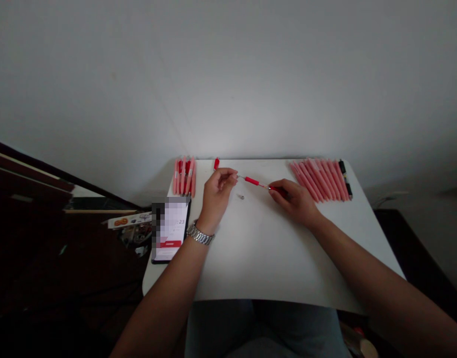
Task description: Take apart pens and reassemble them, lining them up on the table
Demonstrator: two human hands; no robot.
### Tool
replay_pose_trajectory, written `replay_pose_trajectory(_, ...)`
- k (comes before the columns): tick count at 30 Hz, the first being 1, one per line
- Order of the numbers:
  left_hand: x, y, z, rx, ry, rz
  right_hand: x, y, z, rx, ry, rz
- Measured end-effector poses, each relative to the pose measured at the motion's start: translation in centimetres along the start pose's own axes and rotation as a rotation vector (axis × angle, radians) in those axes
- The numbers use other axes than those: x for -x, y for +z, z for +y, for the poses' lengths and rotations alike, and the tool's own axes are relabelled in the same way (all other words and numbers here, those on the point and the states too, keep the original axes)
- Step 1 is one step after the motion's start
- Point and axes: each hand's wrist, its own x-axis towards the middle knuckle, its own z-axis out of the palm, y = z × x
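Observation:
My right hand [291, 197] is closed on the rear part of a red pen [252, 181], which points left over the white table. A thin silvery piece sticks out of the pen's front end and reaches the fingertips of my left hand [218, 190]. Those fingertips are pinched together; what lies between them is too small to make out. On the tabletop just below the pen lies a small metal pen tip [241, 197]. Behind my left hand, at the back edge, a short red pen part [216, 163] is partly hidden by the hand.
Several pink-wrapped pens [318, 180] lie in a row at the back right, beside a black pen [345, 180]. More pink and red pens [184, 176] are grouped at the back left. A phone or tablet [171, 229] lies by the table's [273, 263] left edge. A wall rises behind.

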Motion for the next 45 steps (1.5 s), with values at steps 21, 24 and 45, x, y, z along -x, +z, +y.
replay_pose_trajectory(21, 0.2, 0.0, 1.0, -0.046, 0.016, -0.050, 0.0, -0.1, -0.5, -0.018, -0.002, 0.001)
replay_pose_trajectory(24, 0.3, 0.0, 1.0, -0.068, 0.033, -0.067, 0.1, -0.1, -0.5, -0.013, -0.002, 0.003)
replay_pose_trajectory(45, 0.2, 0.2, 0.8, 0.037, -0.002, -0.117, 0.0, -0.1, -0.5, -0.001, -0.008, 0.002)
